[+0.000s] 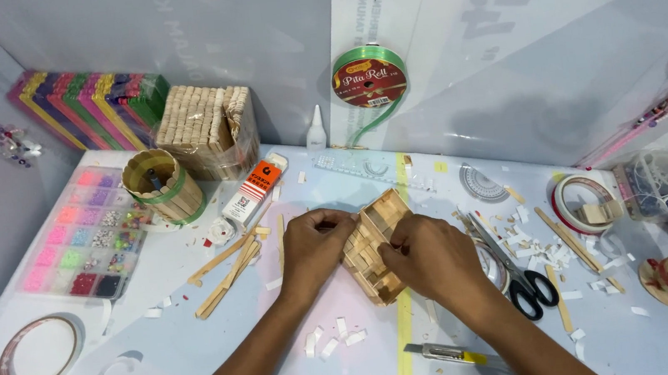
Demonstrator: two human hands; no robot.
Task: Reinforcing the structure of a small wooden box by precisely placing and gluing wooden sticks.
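A pale, glossy white worktable [202, 353] fills the view, set into a corner. Grey-white plastic sheet walls [191, 36] rise behind it and at the left, faintly reflective, with reversed lettering showing through the right-hand panel [516, 16]. Even, soft light falls throughout.

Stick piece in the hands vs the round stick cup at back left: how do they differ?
The stick piece is boxy and flat-sided; the round stick cup is cylindrical. The piece is gripped by the left hand and right hand; the cup stands free and upright on the table. The cup has a green band around it; the piece shows none. Both are built of pale wooden craft sticks.
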